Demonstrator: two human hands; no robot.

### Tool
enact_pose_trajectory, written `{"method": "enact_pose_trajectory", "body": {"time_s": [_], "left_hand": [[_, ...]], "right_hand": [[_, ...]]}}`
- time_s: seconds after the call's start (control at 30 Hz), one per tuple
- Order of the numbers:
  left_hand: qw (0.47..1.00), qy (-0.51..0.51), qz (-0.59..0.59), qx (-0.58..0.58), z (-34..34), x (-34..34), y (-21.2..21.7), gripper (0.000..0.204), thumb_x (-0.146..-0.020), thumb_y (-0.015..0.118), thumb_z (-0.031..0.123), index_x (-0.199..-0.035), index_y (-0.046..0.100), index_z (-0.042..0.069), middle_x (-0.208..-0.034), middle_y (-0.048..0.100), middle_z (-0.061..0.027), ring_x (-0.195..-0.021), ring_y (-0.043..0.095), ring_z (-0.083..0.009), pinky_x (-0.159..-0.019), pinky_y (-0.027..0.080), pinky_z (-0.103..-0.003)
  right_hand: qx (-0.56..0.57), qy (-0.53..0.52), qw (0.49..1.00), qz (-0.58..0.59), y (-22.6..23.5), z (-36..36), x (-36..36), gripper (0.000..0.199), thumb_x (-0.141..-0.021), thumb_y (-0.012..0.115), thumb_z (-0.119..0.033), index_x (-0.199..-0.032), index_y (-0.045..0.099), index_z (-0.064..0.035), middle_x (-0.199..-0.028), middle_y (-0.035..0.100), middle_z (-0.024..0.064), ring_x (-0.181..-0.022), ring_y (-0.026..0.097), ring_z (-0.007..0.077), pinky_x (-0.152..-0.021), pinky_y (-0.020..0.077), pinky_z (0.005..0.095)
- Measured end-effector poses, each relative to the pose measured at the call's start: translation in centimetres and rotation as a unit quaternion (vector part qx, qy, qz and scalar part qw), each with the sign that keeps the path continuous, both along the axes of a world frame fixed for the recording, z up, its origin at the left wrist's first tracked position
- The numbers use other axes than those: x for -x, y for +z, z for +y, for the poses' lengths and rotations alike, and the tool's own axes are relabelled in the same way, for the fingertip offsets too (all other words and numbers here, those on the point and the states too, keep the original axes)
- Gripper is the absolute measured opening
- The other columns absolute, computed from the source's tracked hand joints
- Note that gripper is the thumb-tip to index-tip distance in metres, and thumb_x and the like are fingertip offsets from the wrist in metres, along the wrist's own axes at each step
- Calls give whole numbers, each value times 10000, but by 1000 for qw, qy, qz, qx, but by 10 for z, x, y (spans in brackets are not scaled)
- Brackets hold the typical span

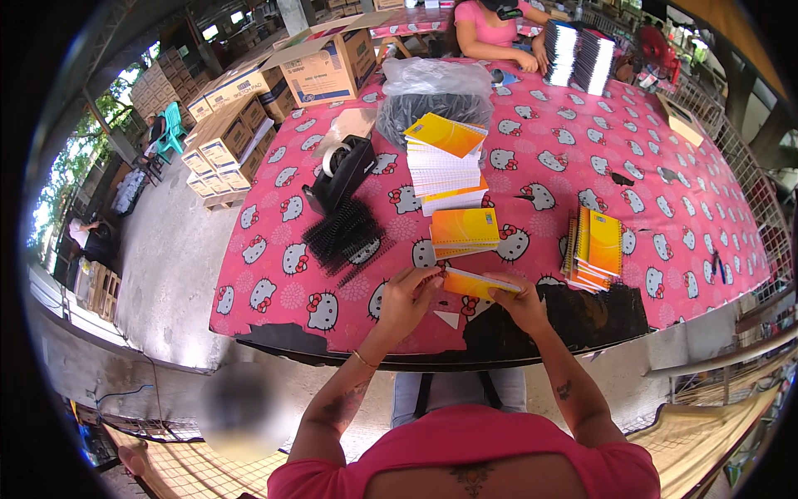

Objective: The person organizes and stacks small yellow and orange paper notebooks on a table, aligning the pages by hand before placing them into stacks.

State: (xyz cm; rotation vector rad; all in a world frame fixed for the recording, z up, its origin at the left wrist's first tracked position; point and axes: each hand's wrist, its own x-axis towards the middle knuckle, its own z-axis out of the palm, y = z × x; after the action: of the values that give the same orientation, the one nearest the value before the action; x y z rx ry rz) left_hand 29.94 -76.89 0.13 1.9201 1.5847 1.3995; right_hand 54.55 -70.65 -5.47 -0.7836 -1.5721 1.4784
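Note:
Between my two hands is a small yellow-orange notebook (470, 284), tilted up just above the table's near edge. My left hand (407, 298) pinches its left end; whether a wire coil is in those fingers I cannot make out. At the right end my right hand (522, 301) grips the cover with the thumb on top. Just beyond lies a short pile of like notebooks (464, 229), and behind it a taller leaning stack of page blocks (445, 170) with a yellow cover on top. Loose black spiral coils (342, 237) lie in a heap to the left.
A black tape dispenser (342, 173) stands behind the coils. Coil-bound notebooks (597, 243) are piled at right, near pliers (718, 268). A plastic bag (436, 87) and a cardboard box (328, 66) sit farther back. Another person (495, 33) sits across the pink-covered table (565, 187).

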Motion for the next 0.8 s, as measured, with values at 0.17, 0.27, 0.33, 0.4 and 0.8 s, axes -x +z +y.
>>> {"method": "enact_pose_trajectory", "body": {"time_s": [0.17,0.27,0.33,0.4,0.8], "left_hand": [[1000,-2,7,0,10,2,-3,179,-870,723,75,-1038,704,19,-818,673,-121,-700,655,-207,-606,509,-298],[1000,-7,-23,-4,12,4,-5,201,-853,731,64,-1047,697,29,-853,669,-110,-734,663,-226,-626,530,-316],[998,-14,25,-61,10,10,-12,232,-845,725,50,-1074,687,40,-882,662,-104,-751,665,-249,-652,541,-331],[993,-30,60,-97,11,14,-10,258,-842,716,37,-1097,676,47,-904,655,-101,-766,667,-273,-678,548,-343],[977,-183,44,102,13,27,-1,306,-857,687,69,-1158,637,51,-967,653,-111,-842,669,-306,-716,549,-378]], "right_hand": [[8,-7,1000,-5,2,1,-5,278,-950,638,-65,-1217,654,15,-1111,695,40,-991,604,86,-855,491,242],[6,-1,1000,-24,8,1,-2,284,-947,643,-80,-1212,656,20,-1110,695,48,-1008,608,100,-876,489,257],[-19,5,999,-37,11,-2,1,294,-943,650,-95,-1212,656,24,-1109,695,53,-1019,611,112,-891,489,269],[-30,9,998,-51,14,-3,-1,303,-941,656,-109,-1212,657,26,-1113,695,58,-1030,614,122,-904,487,278],[27,8,999,-36,3,-2,-12,289,-911,704,-89,-1179,681,19,-1120,699,67,-1028,623,124,-924,485,279]]}}
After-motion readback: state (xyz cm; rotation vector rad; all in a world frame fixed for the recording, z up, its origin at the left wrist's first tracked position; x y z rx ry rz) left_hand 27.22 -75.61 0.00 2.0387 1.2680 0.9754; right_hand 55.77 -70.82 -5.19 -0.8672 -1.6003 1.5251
